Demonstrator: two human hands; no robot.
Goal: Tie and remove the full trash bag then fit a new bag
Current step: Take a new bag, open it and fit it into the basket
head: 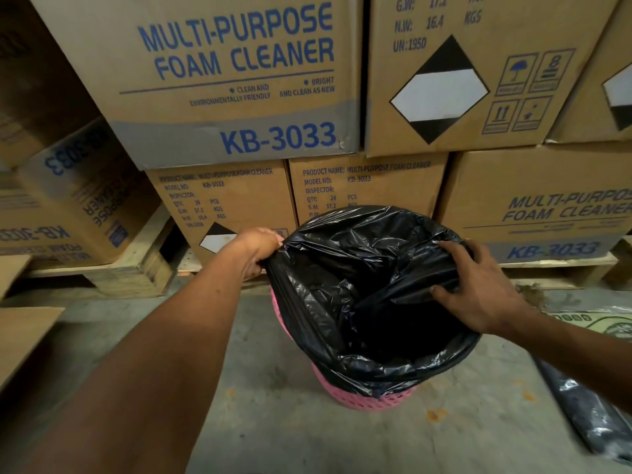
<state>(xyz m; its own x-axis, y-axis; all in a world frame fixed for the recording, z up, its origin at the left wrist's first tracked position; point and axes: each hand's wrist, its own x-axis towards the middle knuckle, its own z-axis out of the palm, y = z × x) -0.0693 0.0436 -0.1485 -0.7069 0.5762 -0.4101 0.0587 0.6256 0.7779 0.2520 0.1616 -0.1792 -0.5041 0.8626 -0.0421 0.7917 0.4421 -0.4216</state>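
Black plastic is draping over the pink bin [372, 395] on the concrete floor [290, 422], and I am judging this to be the new bag [359, 302], its inside looking dark and empty. My left hand [258, 249] is pinching the bag's edge at the far-left rim, fingers closed on the film. My right hand [478, 285] is lying half open, pressing a fold down at the right rim. Fitting seems nearly finished; I am seeing no tied full bag for certain.
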